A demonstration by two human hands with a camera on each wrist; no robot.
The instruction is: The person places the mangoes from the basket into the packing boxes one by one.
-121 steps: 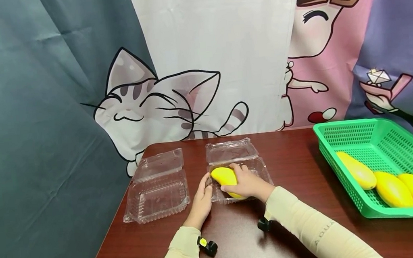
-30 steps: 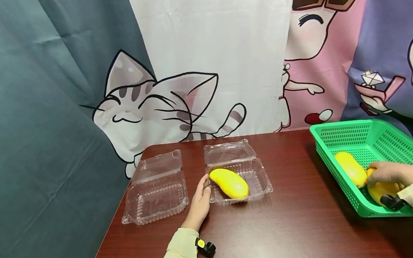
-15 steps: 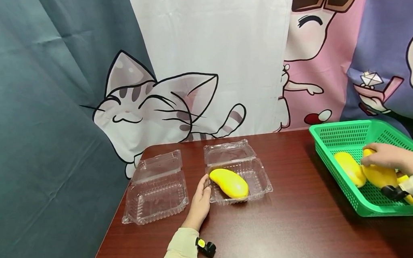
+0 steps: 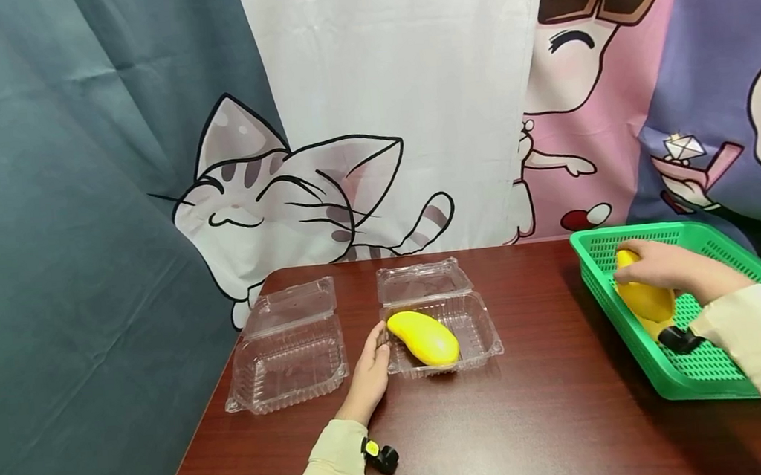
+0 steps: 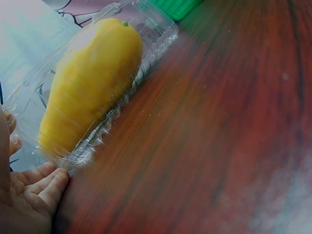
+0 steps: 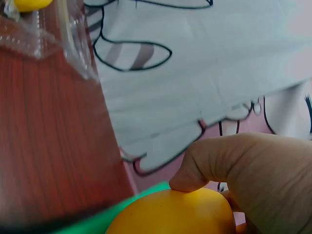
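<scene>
My right hand grips a yellow mango over the left side of the green basket. In the right wrist view my thumb presses on top of this mango. Part of another mango shows just below it; my hand and sleeve hide the rest of the basket's contents. My left hand touches the left side of an open clear plastic clamshell box, its fingers fairly straight. A mango lies slantwise in that box, its stem end visible through the wall in the left wrist view.
A second clear clamshell box, lid folded back, stands to the left near the table's edge. Both boxes and the basket rest on a dark red-brown wooden table. A printed cartoon curtain hangs right behind the table.
My right hand left a mango in the clamshell box, went to the basket and took another. It has since lifted that mango and moved it left. My left hand stays by the box.
</scene>
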